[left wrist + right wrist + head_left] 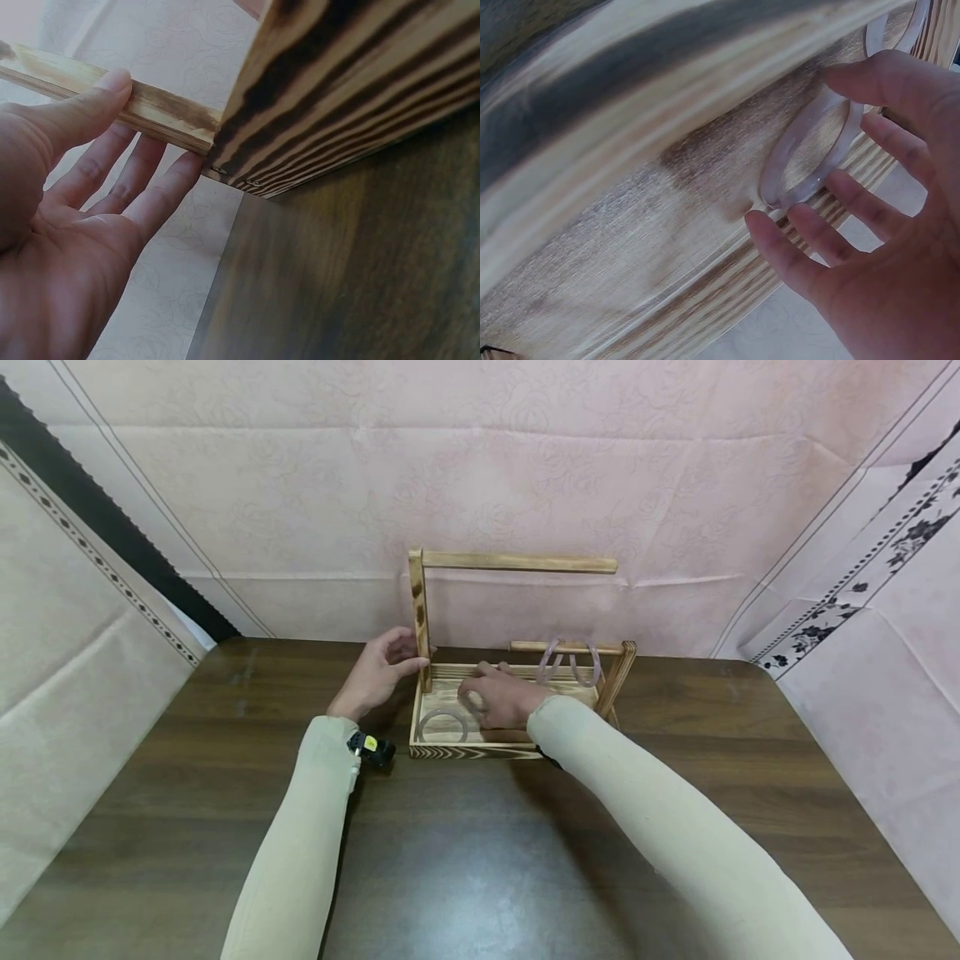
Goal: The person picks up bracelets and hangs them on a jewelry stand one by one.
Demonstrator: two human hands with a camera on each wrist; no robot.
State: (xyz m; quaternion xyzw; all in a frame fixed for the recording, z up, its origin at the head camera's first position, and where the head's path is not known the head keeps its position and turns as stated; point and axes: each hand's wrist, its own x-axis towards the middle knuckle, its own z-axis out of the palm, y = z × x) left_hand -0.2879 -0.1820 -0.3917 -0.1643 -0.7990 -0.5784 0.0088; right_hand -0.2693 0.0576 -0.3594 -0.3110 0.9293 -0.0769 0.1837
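Note:
A wooden bangle stand (517,562) has a tall post at the left, a long upper bar, a shorter bar at the right and a shallow tray. My left hand (382,672) holds the tall post, thumb on one side and fingers behind it, as the left wrist view (97,180) shows. Inside the tray, my right hand (506,696) pinches a pale translucent bangle (784,161) tilted up from the tray floor. Another bangle (442,713) lies at the tray's left, partly in view. Two pale purple bangles (588,670) hang on the short bar.
The stand is on a dark wooden table (450,843), near its back edge. A pale patterned cloth (480,485) hangs behind, and more cloth covers both sides. The right forearm crosses over the tray's front right part.

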